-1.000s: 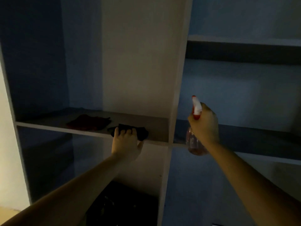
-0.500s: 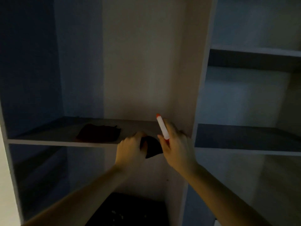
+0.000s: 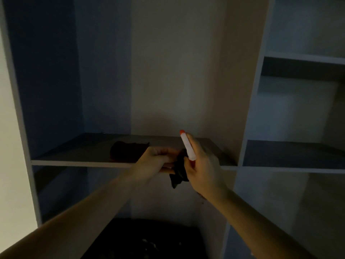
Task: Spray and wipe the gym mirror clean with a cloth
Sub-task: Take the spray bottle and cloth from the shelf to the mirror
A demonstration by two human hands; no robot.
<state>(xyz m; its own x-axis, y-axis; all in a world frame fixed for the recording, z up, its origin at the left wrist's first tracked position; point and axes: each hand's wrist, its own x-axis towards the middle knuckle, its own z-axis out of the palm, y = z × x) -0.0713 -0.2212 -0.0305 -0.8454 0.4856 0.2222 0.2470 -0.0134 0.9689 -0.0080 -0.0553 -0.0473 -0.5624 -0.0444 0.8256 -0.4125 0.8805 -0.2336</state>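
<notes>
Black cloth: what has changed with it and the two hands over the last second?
The left hand, which lay on the black cloth on the shelf, has gripped it and pulled it off the front edge; it now hangs between the hands. The right hand carried the spray bottle leftward, up beside the cloth. The dark red cloth stayed on the shelf.

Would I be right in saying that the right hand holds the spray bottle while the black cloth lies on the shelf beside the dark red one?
Not quite. The head view shows the black cloth off the shelf, gripped by the left hand and hanging in front of the shelf's edge. The right hand does hold the spray bottle, and only the dark red cloth lies on the shelf.
</notes>
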